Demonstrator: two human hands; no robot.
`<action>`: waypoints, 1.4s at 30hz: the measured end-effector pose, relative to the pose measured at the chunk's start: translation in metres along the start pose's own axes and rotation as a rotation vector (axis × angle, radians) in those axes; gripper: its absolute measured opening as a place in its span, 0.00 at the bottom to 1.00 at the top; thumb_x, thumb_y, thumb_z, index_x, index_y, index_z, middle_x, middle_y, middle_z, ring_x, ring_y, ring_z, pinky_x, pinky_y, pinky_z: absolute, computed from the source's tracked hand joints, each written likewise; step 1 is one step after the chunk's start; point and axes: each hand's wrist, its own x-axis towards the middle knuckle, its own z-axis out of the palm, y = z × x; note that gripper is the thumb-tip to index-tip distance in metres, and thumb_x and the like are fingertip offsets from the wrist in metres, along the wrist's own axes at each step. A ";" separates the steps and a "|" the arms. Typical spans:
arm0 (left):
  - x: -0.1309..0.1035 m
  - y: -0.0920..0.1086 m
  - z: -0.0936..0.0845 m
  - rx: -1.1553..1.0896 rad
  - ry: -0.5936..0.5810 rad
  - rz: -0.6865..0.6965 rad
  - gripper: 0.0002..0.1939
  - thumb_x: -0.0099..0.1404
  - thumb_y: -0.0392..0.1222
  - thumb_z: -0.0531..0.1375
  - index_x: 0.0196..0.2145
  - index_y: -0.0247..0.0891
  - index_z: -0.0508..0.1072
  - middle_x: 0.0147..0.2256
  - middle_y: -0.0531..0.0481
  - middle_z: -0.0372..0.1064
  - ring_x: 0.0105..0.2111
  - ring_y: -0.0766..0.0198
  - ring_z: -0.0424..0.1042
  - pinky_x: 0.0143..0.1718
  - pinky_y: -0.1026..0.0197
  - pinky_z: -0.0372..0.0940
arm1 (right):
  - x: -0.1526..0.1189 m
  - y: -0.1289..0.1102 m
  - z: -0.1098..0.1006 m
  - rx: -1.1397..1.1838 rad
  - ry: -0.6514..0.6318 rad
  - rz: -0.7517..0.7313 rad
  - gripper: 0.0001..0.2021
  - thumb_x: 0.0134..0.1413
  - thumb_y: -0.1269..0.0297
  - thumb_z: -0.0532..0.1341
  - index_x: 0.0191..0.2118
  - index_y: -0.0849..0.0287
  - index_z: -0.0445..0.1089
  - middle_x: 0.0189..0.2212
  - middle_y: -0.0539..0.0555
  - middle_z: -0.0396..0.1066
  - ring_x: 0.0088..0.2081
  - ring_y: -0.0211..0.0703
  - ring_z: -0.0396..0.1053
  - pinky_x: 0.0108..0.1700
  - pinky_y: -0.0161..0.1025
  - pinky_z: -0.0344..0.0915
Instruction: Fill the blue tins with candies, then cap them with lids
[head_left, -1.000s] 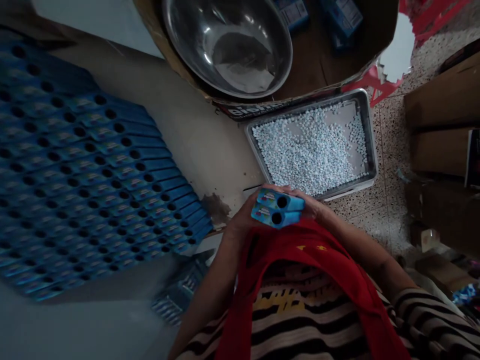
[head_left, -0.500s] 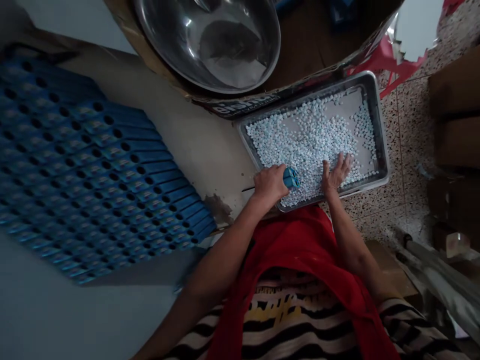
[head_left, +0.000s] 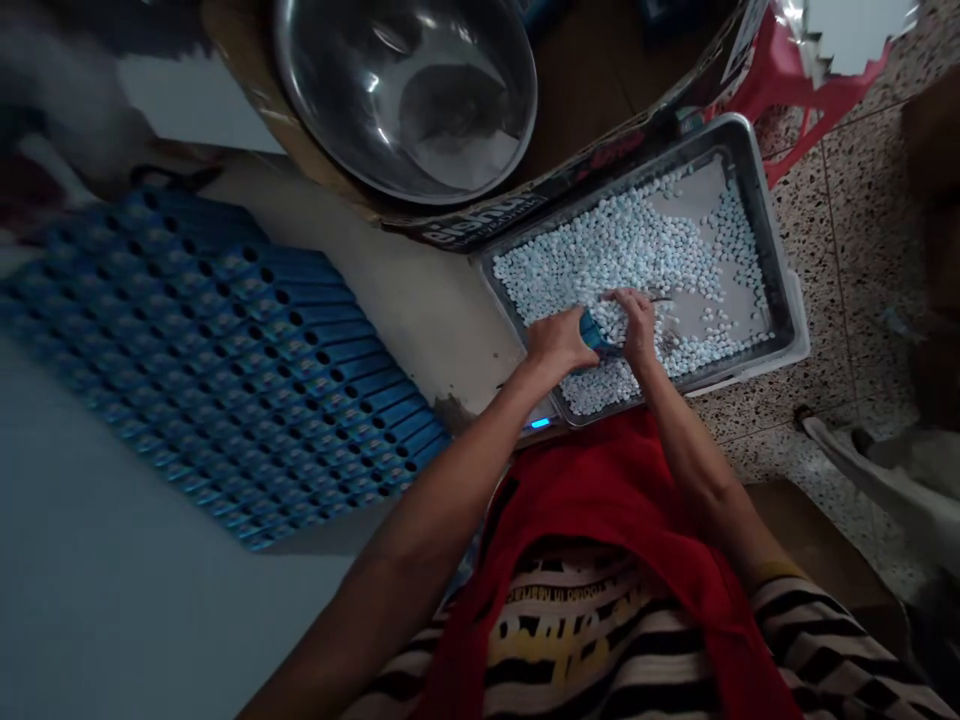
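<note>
A metal tray (head_left: 787,300) holds a layer of small pale blue and white pellets (head_left: 637,245), with bare patches toward its right side. Over the pellets, my left hand (head_left: 562,342) is wrapped round a small blue box (head_left: 591,330), which lies tilted with its far end toward my right hand. My right hand (head_left: 636,322) is curved in the pellets beside the box, its fingers bent toward the left; some pellets are against its palm side. Whether it grips any is too small to tell.
Many blue boxes (head_left: 262,390) with round holes stand in slanted rows at the left. A steel bowl (head_left: 450,130) rests in a cardboard box (head_left: 300,120) at the top. A small lit display (head_left: 540,423) shows by the tray's near left corner. A pink stool (head_left: 795,90) stands upper right.
My right hand has moved left through the pellets to the blue box, its fingers now bent, leaving a barer patch behind. My left hand still holds the box. The view has shifted slightly.
</note>
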 end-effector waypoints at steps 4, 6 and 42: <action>-0.014 -0.012 -0.012 0.019 0.142 0.195 0.32 0.47 0.39 0.78 0.50 0.42 0.75 0.48 0.40 0.80 0.54 0.37 0.78 0.57 0.46 0.70 | -0.009 -0.040 0.012 0.185 -0.077 -0.014 0.18 0.66 0.42 0.63 0.36 0.51 0.76 0.43 0.55 0.81 0.55 0.54 0.77 0.69 0.59 0.68; -0.017 -0.013 -0.014 -0.025 0.170 0.254 0.32 0.49 0.38 0.77 0.52 0.42 0.75 0.52 0.40 0.79 0.55 0.39 0.78 0.58 0.48 0.70 | -0.012 -0.060 0.013 0.202 -0.034 -0.030 0.22 0.68 0.37 0.60 0.38 0.51 0.76 0.48 0.56 0.80 0.60 0.56 0.75 0.69 0.61 0.68; 0.013 -0.065 0.033 -0.526 0.444 0.445 0.39 0.52 0.51 0.80 0.57 0.46 0.70 0.52 0.47 0.78 0.51 0.49 0.80 0.54 0.48 0.76 | -0.010 -0.097 -0.023 -0.335 -0.241 -0.355 0.22 0.75 0.39 0.57 0.42 0.47 0.82 0.61 0.52 0.80 0.74 0.57 0.65 0.78 0.67 0.55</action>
